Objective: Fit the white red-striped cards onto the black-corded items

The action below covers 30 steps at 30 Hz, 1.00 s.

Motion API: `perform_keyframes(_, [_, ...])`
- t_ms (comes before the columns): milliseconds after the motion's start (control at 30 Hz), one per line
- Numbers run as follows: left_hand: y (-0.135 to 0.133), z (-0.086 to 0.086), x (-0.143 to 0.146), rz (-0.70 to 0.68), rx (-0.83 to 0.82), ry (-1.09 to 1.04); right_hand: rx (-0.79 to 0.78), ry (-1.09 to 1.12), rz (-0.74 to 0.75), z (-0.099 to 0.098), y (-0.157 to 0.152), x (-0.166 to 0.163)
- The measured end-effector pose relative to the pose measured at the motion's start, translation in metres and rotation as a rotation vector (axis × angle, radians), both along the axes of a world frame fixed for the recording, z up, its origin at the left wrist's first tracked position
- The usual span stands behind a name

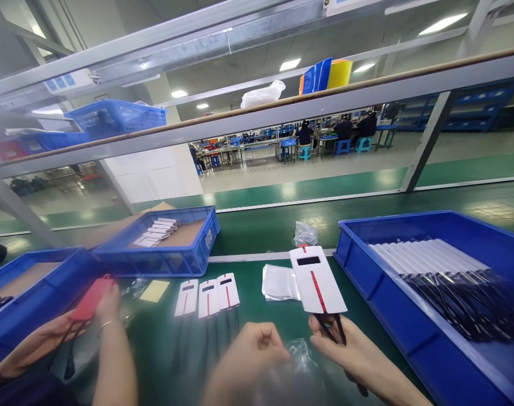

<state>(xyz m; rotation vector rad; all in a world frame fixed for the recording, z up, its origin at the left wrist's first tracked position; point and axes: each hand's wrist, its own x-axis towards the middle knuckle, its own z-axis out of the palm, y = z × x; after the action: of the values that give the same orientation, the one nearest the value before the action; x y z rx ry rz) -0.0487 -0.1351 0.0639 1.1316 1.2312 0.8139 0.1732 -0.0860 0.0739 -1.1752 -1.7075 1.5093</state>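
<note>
My right hand [350, 349] grips a flat white device [320, 282] at its lower end, where dark cables come out. The device has a black window and a red stripe, and it is raised and tilted. My left hand [257, 352], blurred, has its fingers curled into a pinch at the edge of a clear plastic bag [301, 358] low in front of me. Clear flat bags [280, 282] lie just left of the device. Further left, three similar white devices [208, 298] rest side by side on the green table, cables toward me.
A blue bin [367, 282] at right holds rows of white devices with cables. Another blue bin [189, 259] stands back left. A co-worker's hands [109, 304] hold a red device [90, 298] at left. A yellow paper [154, 291] and crumpled plastic [305, 233] lie nearby.
</note>
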Motion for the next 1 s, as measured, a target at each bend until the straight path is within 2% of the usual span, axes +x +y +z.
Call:
perform_keyframes(100, [0.002, -0.001, -0.001, -0.020, -0.020, -0.018, 0.022, 0.164, 0.013, -0.002, -0.001, -0.001])
perform_keyframes(167, [0.003, 0.000, 0.001, -0.028, -0.024, -0.024, -0.015, 0.190, 0.056, -0.002, -0.002, -0.005])
perform_keyframes(233, [0.005, 0.000, 0.003, -0.041, -0.020, -0.023, -0.034, 0.137, 0.109, 0.000, -0.003, -0.009])
perform_keyframes(333, [0.005, -0.001, 0.005, -0.057, -0.016, -0.024, 0.019, -0.005, 0.145, 0.007, -0.001, -0.012])
perform_keyframes(467, [0.004, -0.005, 0.005, -0.046, -0.026, 0.015, 0.059, -0.069, 0.118, 0.013, 0.000, -0.012])
perform_keyframes(633, [0.002, -0.006, 0.002, -0.057, -0.054, 0.013, 0.013, -0.093, 0.046, 0.006, -0.002, -0.008])
perform_keyframes(767, [0.000, 0.001, -0.001, -0.057, -0.066, 0.011, 0.014, 0.055, -0.043, 0.001, -0.003, -0.003])
perform_keyframes(833, [0.000, 0.003, 0.000, -0.056, -0.041, 0.006, -0.010, 0.114, 0.005, 0.000, -0.003, -0.002])
perform_keyframes(1000, [0.001, 0.002, 0.005, -0.036, 0.033, 0.030, -0.029, 0.033, 0.240, 0.004, 0.000, -0.005])
